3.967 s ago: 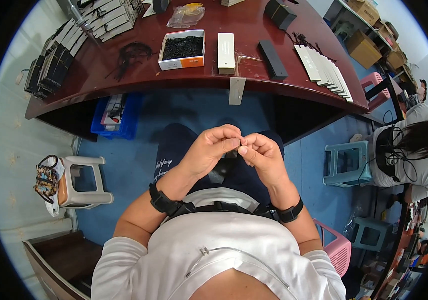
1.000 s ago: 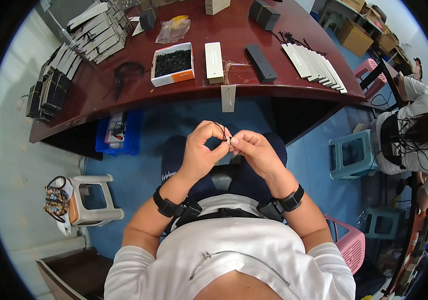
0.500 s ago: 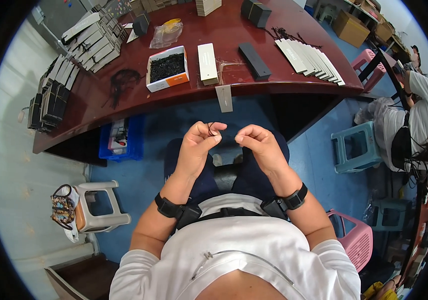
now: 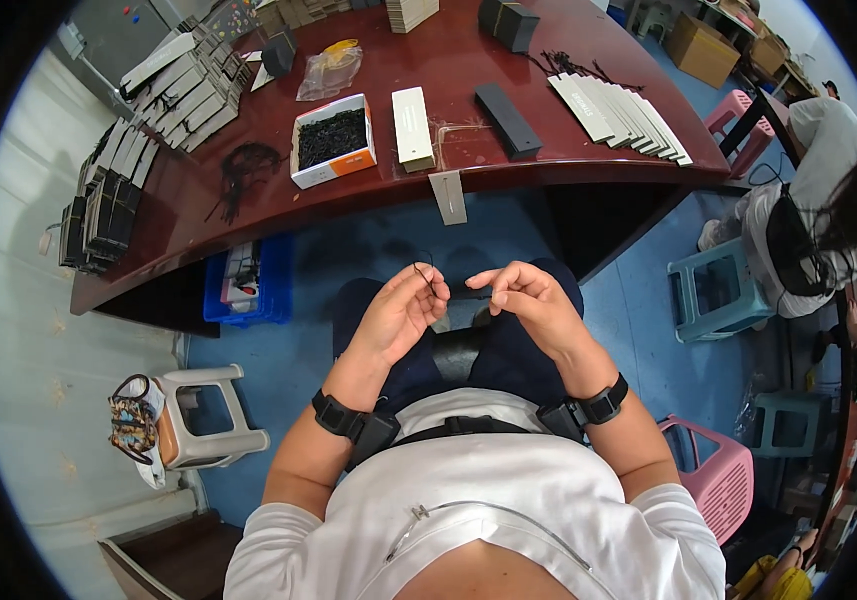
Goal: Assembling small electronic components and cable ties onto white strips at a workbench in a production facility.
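and here the left hand point(image 4: 403, 312) is pinching a thin black cord point(image 4: 426, 274) between thumb and fingertips, the loop showing up above the fingers; the right hand point(image 4: 533, 300) is hovering just beside it, released, its thumb and forefinger parting and its forefinger pointing across at the left. both hands are hanging over the lap, well short of the front edge of the red-brown surface point(image 4: 438, 58), so the cord is staying off it, held in mid-air.

up on the surface, a white box point(image 4: 356, 161) with orange on its side is sitting near the front edge, black cords point(image 4: 330, 138) filling it. to its left a loose cord bunch point(image 4: 245, 168) is lying toward the front left corner. right of the box, a white stack point(image 4: 412, 127) and a black stack point(image 4: 506, 121) are resting close to the front edge, and a pale card point(image 4: 449, 199) is jutting out over that edge between them. white strips point(image 4: 620, 120) are fanning out toward the front right corner. bundled strips point(image 4: 183, 88) are crowding the left edge, and a clear bag point(image 4: 329, 73) is lying nearer the far edge.
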The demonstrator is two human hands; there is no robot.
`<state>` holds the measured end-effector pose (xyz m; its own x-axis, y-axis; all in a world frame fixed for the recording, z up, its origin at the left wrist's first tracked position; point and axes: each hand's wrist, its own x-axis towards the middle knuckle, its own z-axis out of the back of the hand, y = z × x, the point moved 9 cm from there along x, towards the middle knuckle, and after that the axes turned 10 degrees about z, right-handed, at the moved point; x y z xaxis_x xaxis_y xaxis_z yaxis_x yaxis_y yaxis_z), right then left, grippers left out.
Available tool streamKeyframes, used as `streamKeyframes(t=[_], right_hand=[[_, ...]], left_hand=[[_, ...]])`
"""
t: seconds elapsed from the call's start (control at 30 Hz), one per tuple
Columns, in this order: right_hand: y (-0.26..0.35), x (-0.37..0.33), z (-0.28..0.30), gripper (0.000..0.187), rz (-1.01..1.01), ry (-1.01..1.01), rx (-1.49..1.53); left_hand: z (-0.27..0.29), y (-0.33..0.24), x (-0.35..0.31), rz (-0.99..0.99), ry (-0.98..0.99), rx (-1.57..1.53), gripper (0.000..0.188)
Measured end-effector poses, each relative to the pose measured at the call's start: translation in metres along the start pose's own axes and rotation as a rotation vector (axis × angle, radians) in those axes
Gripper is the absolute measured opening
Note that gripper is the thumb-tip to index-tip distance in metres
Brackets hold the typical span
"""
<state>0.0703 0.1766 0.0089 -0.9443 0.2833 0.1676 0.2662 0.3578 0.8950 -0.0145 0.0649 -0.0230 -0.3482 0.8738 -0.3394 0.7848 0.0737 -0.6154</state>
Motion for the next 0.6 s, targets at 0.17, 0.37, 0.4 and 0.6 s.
streamKeyframes(t=[0.17, 0.37, 0.4, 0.6], right_hand=[[-0.004, -0.009, -0.005, 0.005, -0.033, 0.082, 0.312], [-0.006, -0.013, 0.01, 0.006, -0.058, 0.089, 0.159], [-0.005, -0.013, 0.009, 0.006, -0.051, 0.091, 0.159], [0.009, -0.001, 0.008, 0.006, 0.059, 0.045, -0.184]], left_hand=[[0.009, 0.005, 0.0, 0.047, -0.002, -0.134, 0.012], [-0.002, 0.001, -0.003, 0.092, 0.206, -0.248, 0.014], [-0.013, 0.0, -0.005, 0.127, 0.3, -0.228, 0.014], [-0.037, -0.05, 0.022, -0.056, 0.258, 0.066, 0.011]])
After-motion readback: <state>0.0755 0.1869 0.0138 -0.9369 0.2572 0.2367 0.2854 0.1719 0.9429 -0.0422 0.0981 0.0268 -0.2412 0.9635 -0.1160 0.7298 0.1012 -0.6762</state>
